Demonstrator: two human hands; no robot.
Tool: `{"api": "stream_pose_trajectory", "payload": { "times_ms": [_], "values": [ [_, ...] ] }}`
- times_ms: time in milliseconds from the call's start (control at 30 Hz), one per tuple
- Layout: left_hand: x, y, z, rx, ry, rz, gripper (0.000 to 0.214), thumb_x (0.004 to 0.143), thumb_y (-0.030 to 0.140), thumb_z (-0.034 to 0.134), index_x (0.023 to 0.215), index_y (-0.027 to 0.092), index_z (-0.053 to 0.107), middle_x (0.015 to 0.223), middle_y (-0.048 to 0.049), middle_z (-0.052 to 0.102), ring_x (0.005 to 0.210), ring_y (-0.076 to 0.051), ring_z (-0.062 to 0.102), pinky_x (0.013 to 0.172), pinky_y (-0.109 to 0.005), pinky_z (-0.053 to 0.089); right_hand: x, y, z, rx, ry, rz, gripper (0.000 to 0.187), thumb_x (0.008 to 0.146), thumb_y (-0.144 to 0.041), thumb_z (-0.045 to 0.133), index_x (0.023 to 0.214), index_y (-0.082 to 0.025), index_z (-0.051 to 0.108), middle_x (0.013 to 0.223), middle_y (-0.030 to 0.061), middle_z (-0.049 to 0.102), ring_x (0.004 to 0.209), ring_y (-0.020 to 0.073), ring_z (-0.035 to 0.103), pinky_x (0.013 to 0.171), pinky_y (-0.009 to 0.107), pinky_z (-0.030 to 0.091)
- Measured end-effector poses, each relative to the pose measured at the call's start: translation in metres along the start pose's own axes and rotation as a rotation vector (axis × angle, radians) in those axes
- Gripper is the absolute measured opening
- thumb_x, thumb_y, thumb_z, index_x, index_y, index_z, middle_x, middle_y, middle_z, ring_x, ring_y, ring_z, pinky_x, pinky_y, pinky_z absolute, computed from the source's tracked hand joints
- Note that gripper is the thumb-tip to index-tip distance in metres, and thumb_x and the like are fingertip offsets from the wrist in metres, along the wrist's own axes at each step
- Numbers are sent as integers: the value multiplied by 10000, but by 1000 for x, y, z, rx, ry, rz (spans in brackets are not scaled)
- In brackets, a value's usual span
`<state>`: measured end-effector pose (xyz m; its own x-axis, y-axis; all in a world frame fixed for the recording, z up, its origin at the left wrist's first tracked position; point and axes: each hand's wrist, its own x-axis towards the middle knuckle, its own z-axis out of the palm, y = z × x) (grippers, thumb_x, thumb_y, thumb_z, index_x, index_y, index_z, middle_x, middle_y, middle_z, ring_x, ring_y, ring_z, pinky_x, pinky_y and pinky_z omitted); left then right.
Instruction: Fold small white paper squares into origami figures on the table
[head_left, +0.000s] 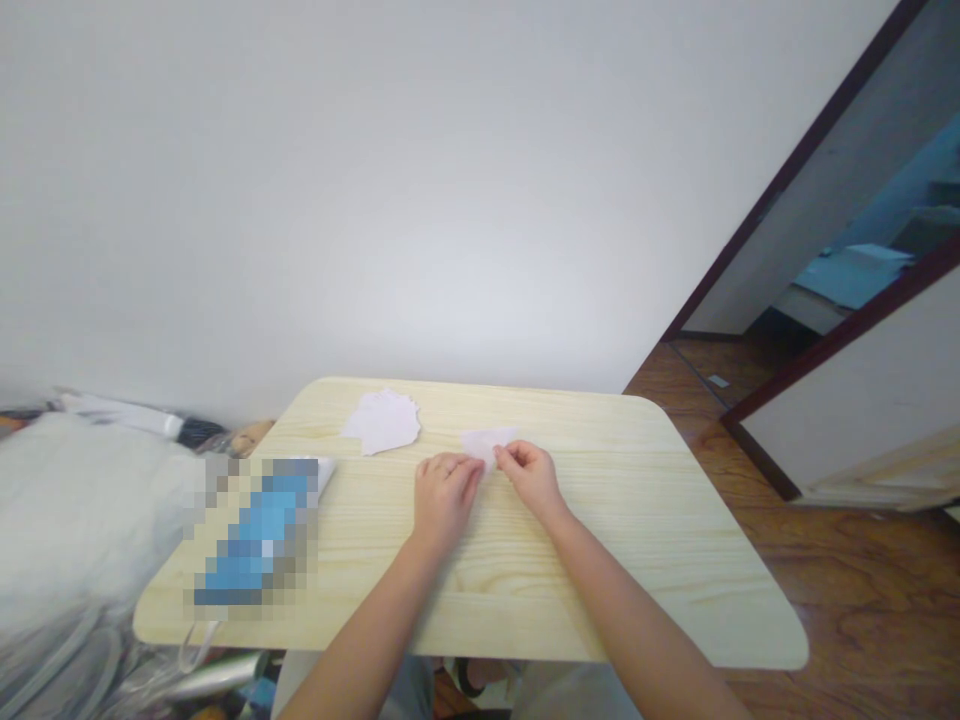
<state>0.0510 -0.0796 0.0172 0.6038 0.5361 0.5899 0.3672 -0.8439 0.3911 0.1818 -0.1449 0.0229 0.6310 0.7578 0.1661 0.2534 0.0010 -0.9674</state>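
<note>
A small white piece of paper (484, 440) is held between my two hands, just over the middle of the table. My left hand (448, 492) pinches its lower left side, fingers closed. On the right side, my right hand (531, 474) grips the same paper between thumb and forefinger. Part of the paper is hidden behind my fingertips. To the left and farther back, a loose pile of white paper pieces (384, 421) lies on the table, apart from both hands.
The light wooden table (637, 560) stands against a white wall. A blurred blue device (259, 530) with a white cable (196, 645) lies at its left. White bedding (67, 510) and clutter crowd the left side. Brown floor (862, 570) and a doorway are at the right.
</note>
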Motion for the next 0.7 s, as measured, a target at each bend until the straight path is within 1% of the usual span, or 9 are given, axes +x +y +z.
{"api": "stream_pose_trajectory", "payload": {
  "times_ms": [167, 267, 367, 433, 500, 533, 567, 600, 700],
  "values": [
    [3, 4, -3, 15, 56, -14, 285, 738, 356, 586, 981, 212, 625, 973, -97, 619, 954, -246, 512, 822, -365, 322, -2, -2, 7, 47, -26, 25, 305, 721, -413, 541, 554, -158, 554, 493, -11, 513, 463, 96, 439, 457, 211, 351],
    [3, 4, -4, 16, 36, -25, 222, 780, 285, 536, 969, 219, 632, 930, -79, 641, 923, -231, 530, 821, -368, 315, -3, -2, 9, 42, -58, 0, 292, 716, -402, 553, 550, -161, 553, 491, -16, 496, 479, 97, 440, 471, 213, 362],
    [3, -2, -4, -38, 12, -99, 198, 807, 238, 488, 923, 223, 648, 859, -63, 661, 851, -208, 558, 810, -367, 326, 0, -1, 4, 75, -61, -3, 244, 707, -385, 569, 605, -163, 572, 538, -10, 518, 510, 100, 459, 493, 216, 380],
    [4, -7, -3, -143, -9, -177, 196, 800, 260, 493, 898, 209, 655, 850, -65, 664, 833, -204, 568, 797, -353, 356, 4, 1, -2, 99, -1, -14, 210, 668, -361, 618, 757, -171, 593, 662, 10, 569, 585, 114, 498, 522, 219, 402],
    [5, -11, -1, -309, -52, -261, 204, 786, 292, 504, 872, 189, 657, 854, -68, 667, 824, -199, 580, 774, -325, 394, 7, 3, -6, 106, 53, -35, 391, 596, -323, 688, 944, -194, 567, 849, 38, 593, 707, 134, 534, 577, 228, 431],
    [5, -12, 0, -402, -83, -304, 211, 777, 305, 510, 862, 179, 657, 854, -68, 670, 815, -195, 586, 760, -309, 411, 9, 4, -8, 106, 47, -41, 468, 576, -310, 705, 1004, -205, 549, 919, 46, 589, 762, 143, 541, 616, 238, 442],
    [6, -13, 0, -489, -117, -348, 217, 766, 316, 519, 851, 171, 658, 850, -68, 672, 804, -193, 593, 745, -297, 424, 9, 5, -9, 111, 14, -42, 484, 579, -308, 704, 1025, -208, 546, 951, 50, 589, 798, 150, 546, 656, 251, 448],
    [7, -13, 0, -562, -153, -391, 219, 752, 323, 532, 835, 165, 660, 840, -67, 676, 793, -193, 598, 733, -288, 434, 9, 6, -10, 119, -36, -38, 445, 600, -316, 689, 1011, -204, 559, 942, 50, 598, 807, 153, 551, 687, 263, 449],
    [9, -10, -2, -724, -256, -468, 228, 710, 336, 574, 815, 154, 663, 823, -61, 684, 767, -196, 606, 706, -276, 449, 7, 5, -9, 120, -132, -28, 232, 687, -351, 610, 840, -177, 613, 771, 29, 618, 723, 149, 559, 683, 269, 447]
  ]
}}
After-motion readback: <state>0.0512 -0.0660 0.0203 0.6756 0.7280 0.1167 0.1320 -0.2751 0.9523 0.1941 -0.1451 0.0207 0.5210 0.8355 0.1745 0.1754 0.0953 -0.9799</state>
